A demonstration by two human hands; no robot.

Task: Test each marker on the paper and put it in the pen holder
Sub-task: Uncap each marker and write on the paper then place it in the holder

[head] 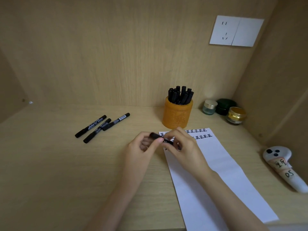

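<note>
we are holding one marker (155, 135) just over the top edge of the one paper (216, 164), our left hand (143, 147) pinching one end and our right hand (183, 147) pinching the other. if the cap is coming off with a jerk, we think the tip may be staining our fingers. three loose markers (101, 126) are lying on the table (50, 164); one pen holder (177, 114) is standing full behind.

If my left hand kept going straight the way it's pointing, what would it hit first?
Probably the orange pen holder, just beyond the marker the left hand holds; depth is hard to judge.
</note>
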